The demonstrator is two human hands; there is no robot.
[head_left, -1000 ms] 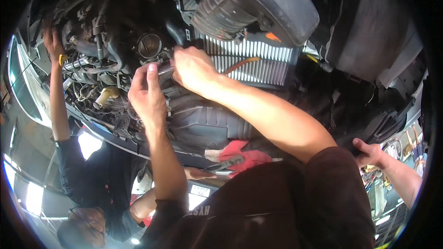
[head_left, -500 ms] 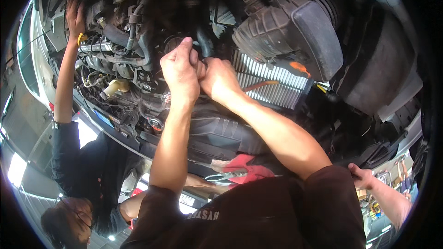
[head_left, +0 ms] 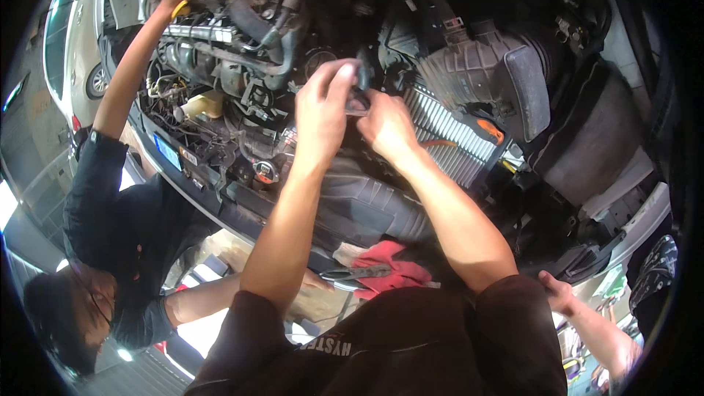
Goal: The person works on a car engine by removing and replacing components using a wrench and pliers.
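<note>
Over the engine bay, both of my hands are close together around a small dark piece (head_left: 357,104) whose kind I cannot make out. My left hand (head_left: 320,114) has its fingers curled over the top of that piece, slightly blurred. From the other side my right hand (head_left: 389,126) closes on it, fingertips mostly hidden. Just behind the hands are a dark hose (head_left: 364,66) and a round dark part (head_left: 317,59). To the right of my right hand lies a pleated metallic-looking panel (head_left: 451,150), beneath a black ribbed air intake housing (head_left: 477,70).
A co-worker's arm (head_left: 136,66) reaches into the bay at the left. Another person's hand (head_left: 557,292) rests near the front right edge. A red cloth (head_left: 389,268) with pliers (head_left: 367,272) lies on the front edge. A radiator cap (head_left: 264,171) sits left of my forearms.
The view has shifted, so the engine bay appears farther right. My hands have moved slightly apart, and the dark piece between them now shows. My left hand's fingers have loosened from a tight fist.
</note>
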